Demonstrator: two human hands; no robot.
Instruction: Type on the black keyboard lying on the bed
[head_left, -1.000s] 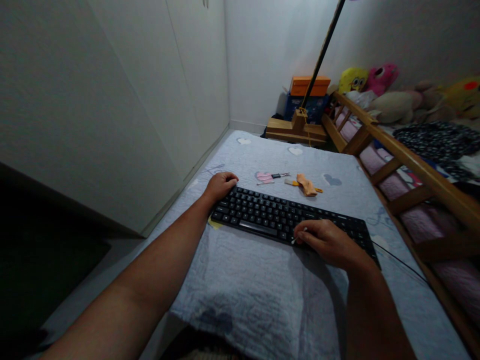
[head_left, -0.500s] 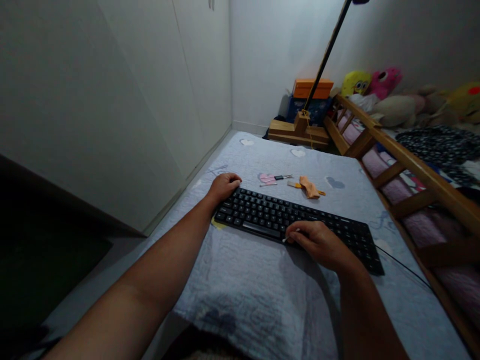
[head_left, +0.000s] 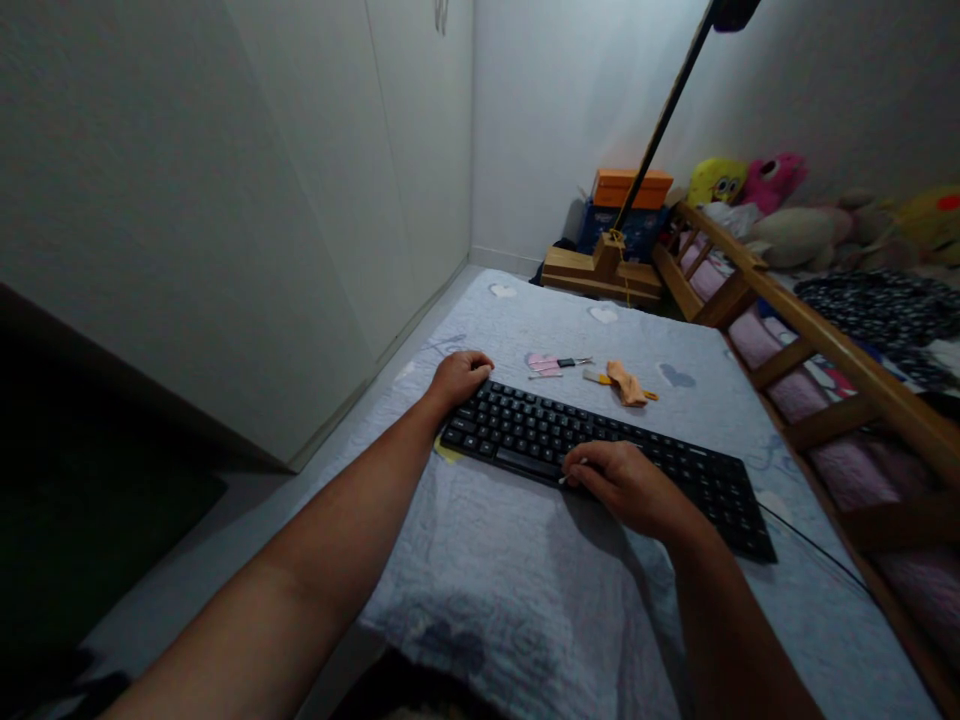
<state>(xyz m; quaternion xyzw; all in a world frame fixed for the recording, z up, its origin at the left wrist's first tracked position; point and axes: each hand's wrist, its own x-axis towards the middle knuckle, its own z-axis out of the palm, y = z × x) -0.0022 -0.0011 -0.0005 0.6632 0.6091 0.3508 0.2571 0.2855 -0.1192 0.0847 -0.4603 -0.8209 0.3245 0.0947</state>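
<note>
A black keyboard (head_left: 525,425) lies at a slant across the quilted cover. My left hand (head_left: 459,378) is closed around its far left corner, thumb towards the top edge. My right hand (head_left: 619,482) pinches a thin white cotton swab (head_left: 562,481), its tip at the keyboard's front edge near the right end of the space bar. That hand hides part of the keys beneath it. Beyond the keyboard lie a dark-handled metal tool (head_left: 574,362), another cotton swab (head_left: 546,376), an orange cloth (head_left: 627,385) and a yellow-handled brush (head_left: 596,377) partly under the cloth.
A light quilted cover (head_left: 480,540) with heart patterns spreads under everything. The keyboard's cable (head_left: 814,545) runs off to the right. A wooden bed rail (head_left: 832,345) borders the right side, a white cabinet (head_left: 337,200) the left. At the back stands a wooden lamp base (head_left: 600,270).
The view has shifted slightly, so the scene sits a little further right. My right hand has moved a short way left along the keyboard's front edge with the swab. My left hand keeps its hold.
</note>
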